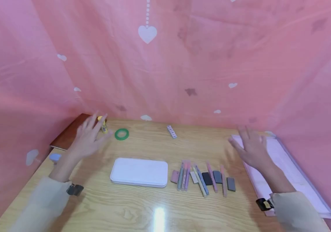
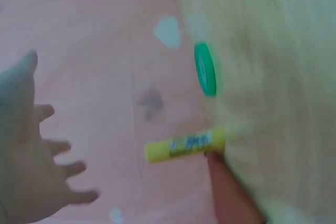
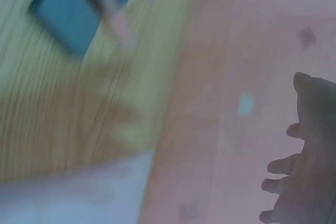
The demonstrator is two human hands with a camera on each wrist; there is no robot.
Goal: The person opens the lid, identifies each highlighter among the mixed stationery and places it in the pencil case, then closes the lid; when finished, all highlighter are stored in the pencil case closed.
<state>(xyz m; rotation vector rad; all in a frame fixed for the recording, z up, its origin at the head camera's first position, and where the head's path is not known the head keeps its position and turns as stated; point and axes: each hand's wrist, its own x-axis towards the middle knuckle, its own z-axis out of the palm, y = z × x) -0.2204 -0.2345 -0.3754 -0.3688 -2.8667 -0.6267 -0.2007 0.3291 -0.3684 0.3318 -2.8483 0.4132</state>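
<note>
Both hands hover over the table with fingers spread, holding nothing. The left hand [image 1: 87, 138] is at the left, near a yellow glue stick [image 2: 185, 145] that stands upright and a green ring of tape [image 1: 122, 134]. To the right, the right hand [image 1: 252, 149] hangs over the left edge of a pale pink folder [image 1: 290, 177]. Between the hands lies a closed white pencil case [image 1: 139, 172]. Beside it, several coloured pens [image 1: 201, 182] rest across a row of small flat erasers [image 1: 231, 184], which are pink, white, black and grey.
A brown book [image 1: 69, 133] lies at the back left corner, with a small blue object [image 1: 55, 157] in front of it. Near the back edge sits a small white patterned block [image 1: 171, 131]. A pink curtain [image 1: 165, 64] with hearts encloses the table's back and sides.
</note>
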